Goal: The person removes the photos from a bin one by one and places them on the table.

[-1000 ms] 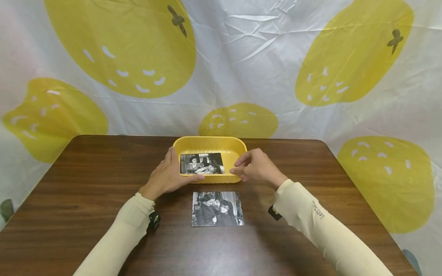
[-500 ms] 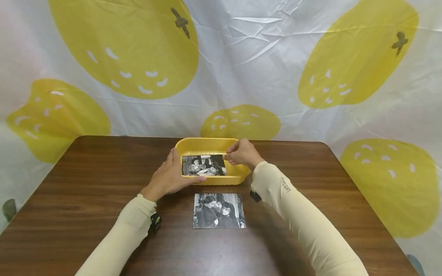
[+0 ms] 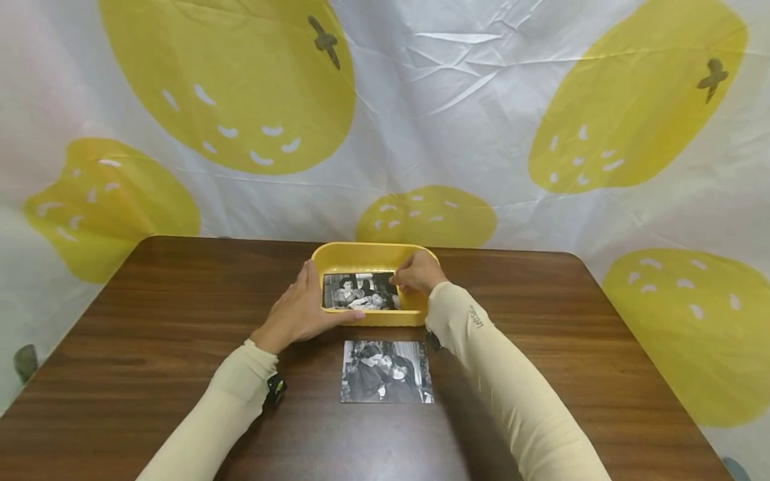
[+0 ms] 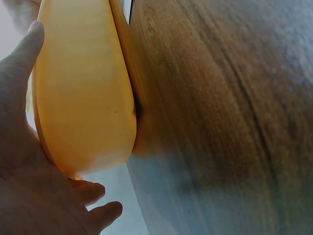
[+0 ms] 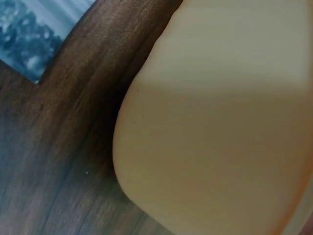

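Observation:
A yellow plastic tray stands at the far middle of the brown table, with a black-and-white photo lying inside it. My left hand braces the tray's near left corner, fingers straight along the left wall and thumb along the front rim; the left wrist view shows the palm against the tray's outer wall. My right hand reaches into the tray, fingers curled down on the photo's right edge. A second photo lies flat on the table in front of the tray.
A white sheet printed with large yellow fruit hangs behind the table. In the right wrist view the tray's outer wall fills most of the frame, with a corner of the second photo at upper left. Bare wood lies on both sides.
My right hand has moved from outside the tray's near right corner over the rim to the photo's right edge. My left hand stays on the tray.

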The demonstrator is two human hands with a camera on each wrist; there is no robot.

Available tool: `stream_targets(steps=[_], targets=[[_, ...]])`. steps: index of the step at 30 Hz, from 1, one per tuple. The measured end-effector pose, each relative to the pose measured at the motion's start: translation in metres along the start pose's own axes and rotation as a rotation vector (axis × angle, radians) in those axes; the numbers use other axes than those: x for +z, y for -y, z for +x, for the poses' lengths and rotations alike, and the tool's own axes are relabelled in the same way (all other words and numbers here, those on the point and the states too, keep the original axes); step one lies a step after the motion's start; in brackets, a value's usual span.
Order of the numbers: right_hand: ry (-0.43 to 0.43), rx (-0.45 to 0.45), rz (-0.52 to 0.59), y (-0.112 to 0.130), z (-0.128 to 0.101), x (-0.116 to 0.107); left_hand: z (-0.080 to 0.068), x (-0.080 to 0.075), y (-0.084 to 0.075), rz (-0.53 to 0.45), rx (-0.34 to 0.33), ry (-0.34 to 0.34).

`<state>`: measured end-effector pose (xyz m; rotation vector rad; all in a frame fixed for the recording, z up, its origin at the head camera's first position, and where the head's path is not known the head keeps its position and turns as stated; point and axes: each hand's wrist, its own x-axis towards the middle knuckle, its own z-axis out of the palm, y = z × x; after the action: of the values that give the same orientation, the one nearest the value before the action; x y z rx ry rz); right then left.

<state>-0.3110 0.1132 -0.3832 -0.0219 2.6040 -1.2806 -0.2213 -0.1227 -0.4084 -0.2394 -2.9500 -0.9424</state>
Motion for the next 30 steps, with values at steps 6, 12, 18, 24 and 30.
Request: stream_targets(steps=[6,12,18,24,30], targets=[[-0.004,-0.017,0.038,0.005,-0.003,0.003,0.000,-0.002,-0.001,0.021,-0.011,0.020],[-0.018,-0.059,-0.039,0.001,0.002,0.001,0.000,-0.001,-0.001,0.029,-0.016,0.037],[-0.004,-0.101,-0.151,0.000,0.008,-0.002,0.000,0.000,-0.002,0.025,-0.021,0.035],[0.024,-0.122,-0.182,0.000,0.008,-0.004,-0.001,0.001,-0.003,0.022,-0.011,0.025],[0.029,-0.152,-0.187,-0.001,0.009,-0.003,-0.002,0.001,-0.004,0.026,-0.016,0.024]])
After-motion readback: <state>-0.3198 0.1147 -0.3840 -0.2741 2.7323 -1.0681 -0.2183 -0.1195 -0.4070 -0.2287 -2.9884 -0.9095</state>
